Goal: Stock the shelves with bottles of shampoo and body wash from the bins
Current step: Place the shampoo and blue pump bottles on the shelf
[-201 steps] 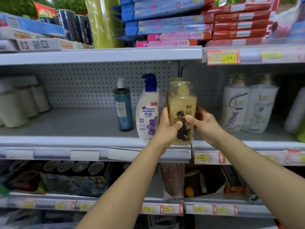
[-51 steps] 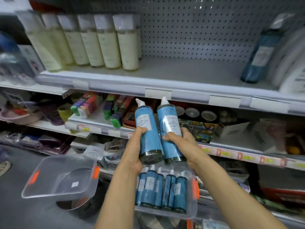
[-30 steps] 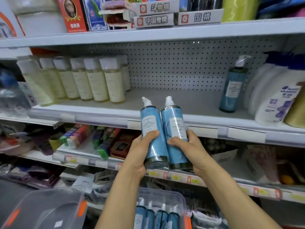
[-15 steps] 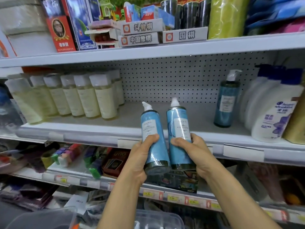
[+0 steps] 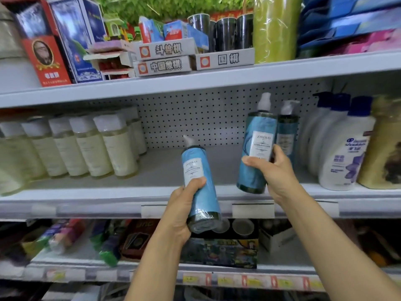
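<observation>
Far left: row of pale bottles (image 5: pixel 86 148) on the middle shelf (image 5: pixel 165 170), blurred, labels unreadable, leftmost cut off by the frame. Left hand (image 5: pixel 182 213) has its fingers wrapped round the lower half of a blue bottle (image 5: pixel 199 181), which is tilted and in front of the shelf lip, label "ZHIDUO". Right hand (image 5: pixel 275 170) grips a second blue bottle (image 5: pixel 256 148) mid-body, thumb across the front. Base at the shelf's front edge, contact unclear. Same "ZHIDUO", small print illegible. Teal pump bottle (image 5: pixel 286 135) just behind, partly hidden. White bottles (image 5: pixel 345 153) with blue caps, logo smeared. Yellow bottle (image 5: pixel 386 148) cut off at right.
</observation>
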The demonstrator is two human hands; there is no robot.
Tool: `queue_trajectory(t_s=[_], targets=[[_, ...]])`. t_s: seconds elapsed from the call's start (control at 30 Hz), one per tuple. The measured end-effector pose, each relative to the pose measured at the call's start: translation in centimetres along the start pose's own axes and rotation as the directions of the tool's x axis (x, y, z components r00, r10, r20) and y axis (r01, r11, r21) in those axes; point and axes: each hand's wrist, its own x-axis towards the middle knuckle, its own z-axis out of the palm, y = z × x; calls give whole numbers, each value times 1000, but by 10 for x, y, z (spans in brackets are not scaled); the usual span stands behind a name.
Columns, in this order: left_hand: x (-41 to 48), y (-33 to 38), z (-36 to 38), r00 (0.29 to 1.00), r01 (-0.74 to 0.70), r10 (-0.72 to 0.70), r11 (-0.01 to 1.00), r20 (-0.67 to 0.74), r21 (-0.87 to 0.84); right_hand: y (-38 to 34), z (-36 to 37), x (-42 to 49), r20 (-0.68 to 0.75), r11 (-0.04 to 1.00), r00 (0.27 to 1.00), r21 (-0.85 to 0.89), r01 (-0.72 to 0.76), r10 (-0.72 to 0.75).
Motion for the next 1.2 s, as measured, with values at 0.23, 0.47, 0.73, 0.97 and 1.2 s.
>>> queue_trajectory(t_s=[0.23,0.47,0.73,0.97,1.2], targets=[[6,4,8,999,15,-14,1000,32,-18,0,-17,21,-65,995,996,-86,48,-53],[9,-2,16,996,52,-48,997,69,-58,7,-45,31,-123,981,990,-187,41,-65],[16,-11,25,993,62,-56,996,105,-63,4,-65,36,-81,954,997,-297,-36,12],[18,-13,27,993,55,-49,997,108,-52,0,-77,43,-91,921,994,-378,-95,66],[19,-12,32,992,54,-49,998,115,-39,-2,-78,44,-88,904,995,-419,-88,56]])
